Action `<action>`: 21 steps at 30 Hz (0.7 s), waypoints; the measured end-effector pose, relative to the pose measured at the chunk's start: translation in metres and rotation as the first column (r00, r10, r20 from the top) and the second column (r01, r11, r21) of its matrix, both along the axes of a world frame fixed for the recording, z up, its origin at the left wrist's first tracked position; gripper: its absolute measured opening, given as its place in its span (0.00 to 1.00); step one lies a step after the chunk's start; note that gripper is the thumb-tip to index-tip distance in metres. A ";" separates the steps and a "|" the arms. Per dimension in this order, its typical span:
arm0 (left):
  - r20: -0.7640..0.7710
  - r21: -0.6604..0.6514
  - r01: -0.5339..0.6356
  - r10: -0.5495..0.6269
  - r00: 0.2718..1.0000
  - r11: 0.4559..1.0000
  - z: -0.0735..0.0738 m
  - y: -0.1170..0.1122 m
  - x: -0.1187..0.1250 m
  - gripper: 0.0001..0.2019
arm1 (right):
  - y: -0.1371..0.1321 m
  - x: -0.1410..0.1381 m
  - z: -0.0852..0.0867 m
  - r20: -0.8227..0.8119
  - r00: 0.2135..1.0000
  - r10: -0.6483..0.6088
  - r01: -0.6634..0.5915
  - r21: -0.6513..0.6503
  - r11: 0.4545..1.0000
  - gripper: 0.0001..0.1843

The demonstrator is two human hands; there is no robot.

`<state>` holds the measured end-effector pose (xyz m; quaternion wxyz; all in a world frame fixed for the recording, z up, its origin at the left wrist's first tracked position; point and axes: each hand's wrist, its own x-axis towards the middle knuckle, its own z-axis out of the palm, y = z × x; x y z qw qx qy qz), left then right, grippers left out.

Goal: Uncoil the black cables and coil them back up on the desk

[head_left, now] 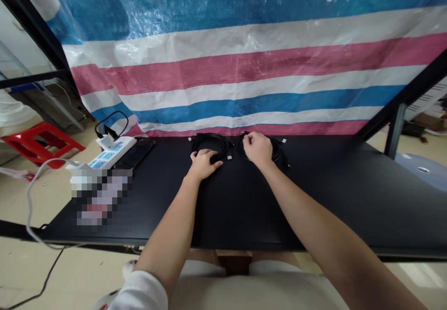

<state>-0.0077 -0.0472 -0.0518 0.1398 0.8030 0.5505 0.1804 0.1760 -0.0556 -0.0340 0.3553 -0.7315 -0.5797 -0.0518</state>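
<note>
Two coils of black cable lie side by side near the back of the black table. On the near side of the left cable coil (pixel 209 136) rests my left hand (pixel 203 163), palm down, its thumb apart from the fingers. My right hand (pixel 257 148) is over the right cable coil (pixel 276 151), fingers curled in and closed on its left side; the fingertips are partly hidden. A pale connector (pixel 229 157) sits on the table between the coils. Another light connector (pixel 284 140) sticks out at the right coil's far edge.
On the table's left are a white power strip (pixel 117 149) with plugs, a dark phone (pixel 135 154) and a blurred-out item (pixel 104 198). A striped plastic sheet (pixel 237 63) hangs behind the black table (pixel 237 207). Left of it, a red stool (pixel 42 142) stands on the floor.
</note>
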 end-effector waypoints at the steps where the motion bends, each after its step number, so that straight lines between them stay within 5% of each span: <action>1: 0.007 0.007 0.006 -0.006 1.000 1.000 0.000 0.000 0.000 0.15 | -0.002 0.010 -0.002 -0.009 1.000 -0.028 0.028 0.037 0.999 0.10; 9: -0.041 0.080 -0.049 0.052 0.998 0.996 -0.003 0.000 0.006 0.14 | -0.019 0.073 -0.029 -0.132 0.949 -0.287 0.303 0.129 0.944 0.09; 18: -0.075 0.127 -0.090 0.100 0.992 0.988 -0.004 0.000 0.005 0.12 | -0.015 0.092 -0.041 -0.145 0.919 -0.367 0.341 -0.177 0.923 0.15; 21: -0.077 0.139 -0.077 0.088 0.993 0.987 -0.005 0.000 0.005 0.12 | -0.017 0.091 -0.040 -0.130 0.929 -0.346 0.322 -0.175 0.931 0.14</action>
